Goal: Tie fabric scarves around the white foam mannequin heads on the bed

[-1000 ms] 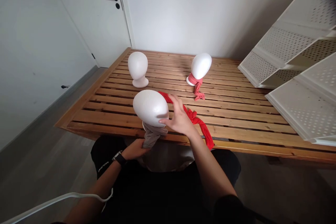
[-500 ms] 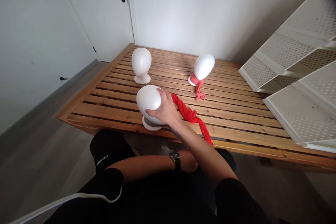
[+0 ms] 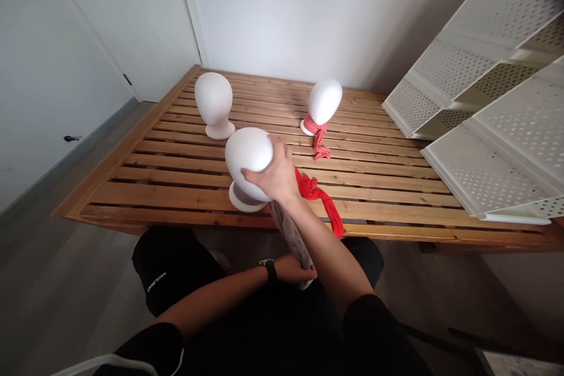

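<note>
A white foam mannequin head point(image 3: 247, 158) stands at the near edge of the slatted wooden table point(image 3: 176, 164). My right hand point(image 3: 275, 176) grips its right side. A grey cloth point(image 3: 288, 232) runs from the head's neck down under my right forearm to my left hand point(image 3: 294, 270), which is closed on its lower end near my lap. A red scarf point(image 3: 321, 202) lies on the slats just right of the head, partly behind my right hand.
Two more foam heads stand farther back: a bare one point(image 3: 214, 103) at left and a tilted one point(image 3: 324, 103) with a pink-red scarf point(image 3: 318, 138) at its neck. White perforated shelf panels point(image 3: 480, 111) lean at the right. A white door point(image 3: 132, 17) is at back left.
My right hand went from hovering beside the near head to gripping it. My left hand pulled the grey cloth from under the head's left side across to the right, beneath my right forearm.
</note>
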A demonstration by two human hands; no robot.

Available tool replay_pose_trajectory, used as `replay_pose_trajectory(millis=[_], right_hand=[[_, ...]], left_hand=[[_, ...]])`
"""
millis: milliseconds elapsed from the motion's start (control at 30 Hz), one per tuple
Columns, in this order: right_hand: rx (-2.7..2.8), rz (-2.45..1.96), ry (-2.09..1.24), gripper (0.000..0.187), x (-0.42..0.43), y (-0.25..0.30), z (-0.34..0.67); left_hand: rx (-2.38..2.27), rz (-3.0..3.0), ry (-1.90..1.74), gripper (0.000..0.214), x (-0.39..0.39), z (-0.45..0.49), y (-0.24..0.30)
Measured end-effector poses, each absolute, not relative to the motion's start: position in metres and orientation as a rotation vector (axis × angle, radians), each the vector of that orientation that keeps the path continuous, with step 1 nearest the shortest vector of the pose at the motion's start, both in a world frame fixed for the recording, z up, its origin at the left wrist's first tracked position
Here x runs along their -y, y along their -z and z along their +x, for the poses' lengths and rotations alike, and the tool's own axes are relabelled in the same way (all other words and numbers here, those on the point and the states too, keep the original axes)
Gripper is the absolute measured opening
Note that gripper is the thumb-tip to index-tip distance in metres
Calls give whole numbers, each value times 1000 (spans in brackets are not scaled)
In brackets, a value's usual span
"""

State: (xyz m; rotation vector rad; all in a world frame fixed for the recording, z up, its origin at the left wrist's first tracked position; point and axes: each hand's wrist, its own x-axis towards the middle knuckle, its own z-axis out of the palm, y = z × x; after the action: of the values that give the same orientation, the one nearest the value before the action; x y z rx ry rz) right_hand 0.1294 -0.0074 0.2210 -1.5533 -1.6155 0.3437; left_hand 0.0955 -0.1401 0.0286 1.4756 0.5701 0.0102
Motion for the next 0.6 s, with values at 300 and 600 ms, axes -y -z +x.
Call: replay_pose_trajectory(millis=[300, 600], right_hand=[[1465, -1604, 144, 101, -81, -243, 275], [1108, -1904, -158, 109, -196, -202, 333]], left_hand=[[-575, 1185, 106, 61, 90, -14, -7], [-864, 1275, 8, 60, 0, -63, -67]])
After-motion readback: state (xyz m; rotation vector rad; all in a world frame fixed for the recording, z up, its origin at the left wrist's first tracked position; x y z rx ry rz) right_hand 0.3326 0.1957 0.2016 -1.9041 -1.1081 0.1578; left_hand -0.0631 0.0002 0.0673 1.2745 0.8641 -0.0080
